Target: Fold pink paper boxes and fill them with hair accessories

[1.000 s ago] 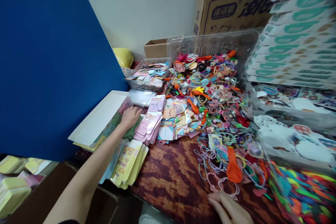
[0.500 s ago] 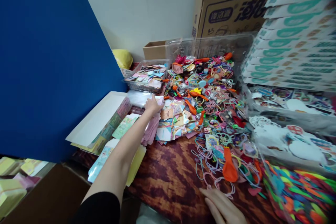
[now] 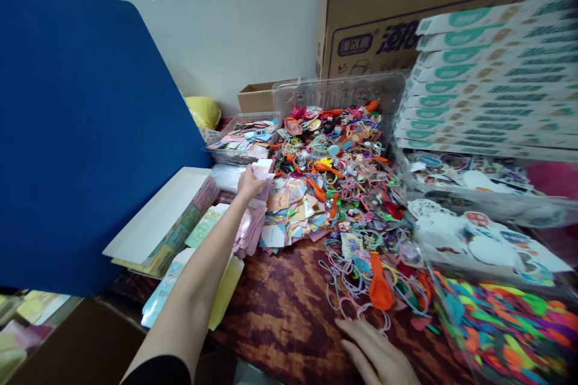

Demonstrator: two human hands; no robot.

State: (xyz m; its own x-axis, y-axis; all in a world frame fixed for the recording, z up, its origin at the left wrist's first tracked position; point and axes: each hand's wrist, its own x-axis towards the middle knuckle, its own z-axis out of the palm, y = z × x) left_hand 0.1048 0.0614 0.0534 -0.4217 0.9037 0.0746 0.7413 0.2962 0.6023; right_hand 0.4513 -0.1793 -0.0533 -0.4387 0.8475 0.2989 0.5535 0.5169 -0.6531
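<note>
My left hand (image 3: 250, 185) pinches a pink card (image 3: 262, 169) above the pink stack (image 3: 250, 230), just beside a clear tray (image 3: 241, 143). My right hand (image 3: 372, 356) lies open on the table (image 3: 280, 313), just below the hair ties (image 3: 347, 289) and an orange balloon (image 3: 380, 283).

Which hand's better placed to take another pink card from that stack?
Left, probably: the left hand is at the pink cards, with the stack right beside its forearm. The right hand lies far off, near the looped hair ties.

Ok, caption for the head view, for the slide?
Left hand on pink paper cards beside a colourful heap of elastic hair ties; right hand open on the brown patterned tabletop.
</note>
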